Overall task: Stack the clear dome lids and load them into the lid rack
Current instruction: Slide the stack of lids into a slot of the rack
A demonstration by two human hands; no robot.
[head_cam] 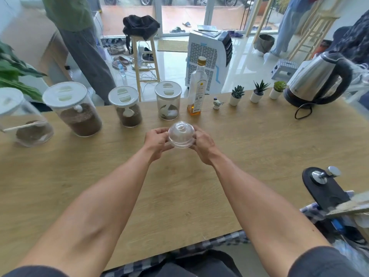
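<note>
- Nearest the viewer, two bare forearms reach forward from dark short sleeves over a light wooden table (179, 186), converging toward its middle.
- The left hand (156, 141) and right hand (203, 144) meet at the same reach, so neither is nearer; each is closed on an opposite side of the clear dome lids (181, 136).
- The lids sit between the two palms, held just above the tabletop or resting on it; which one cannot be told. Fingers curl round the flared rim at the bottom.
- The dome stands upright, its round top opening facing up and slightly toward the camera, its axis vertical. It looks like more than one lid nested, though the count is unclear.
- No lid rack is visible anywhere in view, so the direction the stack must travel cannot be judged; the hands would likely need to carry it out of frame.
- Beyond the hands, a row of lidded jars (127, 106) and a bottle (197, 86) lines the far edge.
- Further right along that edge stands a steel kettle (317, 80).
</note>
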